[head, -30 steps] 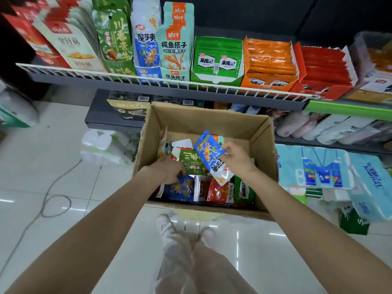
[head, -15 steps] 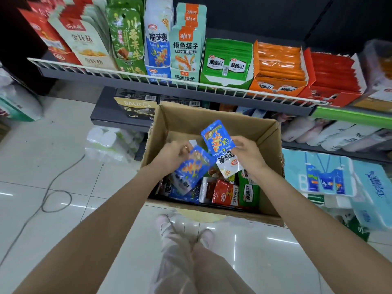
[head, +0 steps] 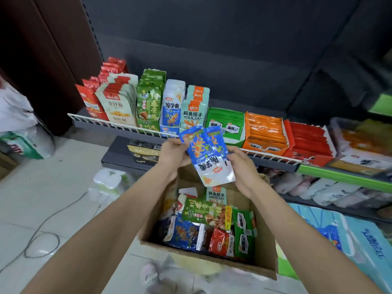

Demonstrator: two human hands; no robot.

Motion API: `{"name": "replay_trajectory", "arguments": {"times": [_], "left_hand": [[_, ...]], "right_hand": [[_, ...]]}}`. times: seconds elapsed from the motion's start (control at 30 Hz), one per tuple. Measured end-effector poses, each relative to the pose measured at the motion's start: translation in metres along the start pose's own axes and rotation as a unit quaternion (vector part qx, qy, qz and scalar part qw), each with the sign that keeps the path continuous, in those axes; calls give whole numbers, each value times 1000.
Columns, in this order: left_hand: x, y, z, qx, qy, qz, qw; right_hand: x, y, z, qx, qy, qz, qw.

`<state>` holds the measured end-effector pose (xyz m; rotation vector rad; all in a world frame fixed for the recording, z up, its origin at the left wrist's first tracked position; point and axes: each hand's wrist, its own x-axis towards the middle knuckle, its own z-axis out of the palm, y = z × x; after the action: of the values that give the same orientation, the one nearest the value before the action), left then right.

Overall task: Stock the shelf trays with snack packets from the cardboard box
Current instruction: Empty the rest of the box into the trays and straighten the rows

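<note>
Mid-restock, snack aisle: two blue-and-white snack packets (head: 209,154) held up over the open cardboard box (head: 265,236), just in front of the shelf's white wire rail (head: 118,124). Left hand (head: 175,154) gripping the pair's upper left edge, fingers curled round it; right hand (head: 241,166) pinching the lower right side, thumb on the front, other fingers hidden behind the foil. Packets overlapped, printed upside down to the camera, clear of box and shelf alike.

Step in hand, by the look of it: squaring up a matched pair pre-shelving. Likely destination the blue-and-white tray (head: 172,111), fourth from left, same artwork, just above and behind the held packets, between the green tray (head: 149,102) and the teal-and-orange one (head: 195,107).

Next move prob. calls for flipping the pair upright, faces fwd, then lifting over the rail and slotting in at the front of that row w/o toppling the neighbours.

Plenty left below: green, red, blue and teal packets (head: 209,221) piled loose in the box.
</note>
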<state>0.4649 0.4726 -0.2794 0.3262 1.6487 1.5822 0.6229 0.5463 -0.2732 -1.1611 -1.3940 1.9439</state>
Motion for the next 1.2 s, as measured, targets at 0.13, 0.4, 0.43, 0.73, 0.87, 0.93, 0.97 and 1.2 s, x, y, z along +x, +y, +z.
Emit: {"name": "replay_trajectory", "arguments": {"times": [0.13, 0.4, 0.43, 0.73, 0.87, 0.93, 0.97, 1.2], "left_hand": [[12, 25, -2, -18, 19, 19, 999], [75, 74, -67, 170, -126, 125, 969], [83, 80, -71, 168, -122, 130, 970], [160, 111, -96, 397, -74, 270, 874], [183, 125, -91, 559, -93, 360, 741], [193, 130, -85, 577, -127, 354, 725], [197, 132, -82, 566, -140, 344, 735], [219, 135, -72, 577, -123, 308, 747]], "right_hand": [[10, -18, 22, -57, -39, -34, 997], [68, -67, 69, -230, -5, -129, 965], [77, -71, 78, -160, 44, -139, 976], [154, -103, 139, -299, 108, -228, 921], [180, -123, 144, -444, 84, -253, 855], [191, -127, 150, -527, 65, -234, 815], [195, -128, 154, -568, 55, -220, 791], [210, -118, 172, -631, 19, -175, 756]]}}
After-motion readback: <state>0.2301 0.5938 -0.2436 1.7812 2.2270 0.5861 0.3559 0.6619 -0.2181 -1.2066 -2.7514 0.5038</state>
